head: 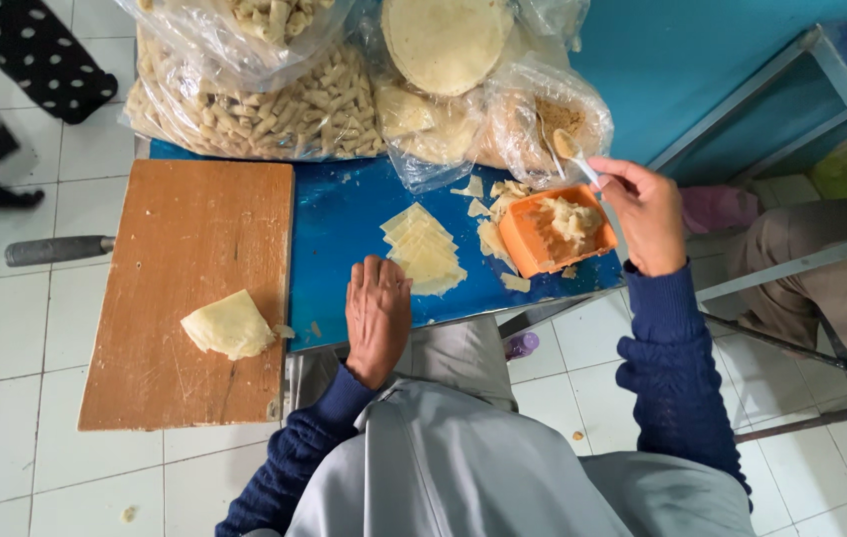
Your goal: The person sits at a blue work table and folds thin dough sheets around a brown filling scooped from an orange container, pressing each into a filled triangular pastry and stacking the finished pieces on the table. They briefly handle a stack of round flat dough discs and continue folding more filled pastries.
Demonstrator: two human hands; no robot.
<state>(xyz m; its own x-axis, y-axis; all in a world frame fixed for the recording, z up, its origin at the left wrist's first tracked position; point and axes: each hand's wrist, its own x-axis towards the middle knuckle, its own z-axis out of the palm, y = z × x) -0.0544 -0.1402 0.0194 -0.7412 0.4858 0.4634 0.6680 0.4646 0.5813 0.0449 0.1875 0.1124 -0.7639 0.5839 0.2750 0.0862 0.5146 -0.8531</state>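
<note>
My left hand rests flat, palm down, on the blue table, just left of a fanned stack of pale dough wrappers. My right hand grips a white spoon whose bowl hovers over an open plastic bag. Below that hand sits an orange container holding pale mashed filling. A folded piece of dough lies on the wooden board at the left.
Clear bags of rolled pastry sticks and round flat wrappers line the table's far edge. Dough scraps lie near the container. A seated person's legs and a metal frame are at the right; another person's dotted clothing is top left.
</note>
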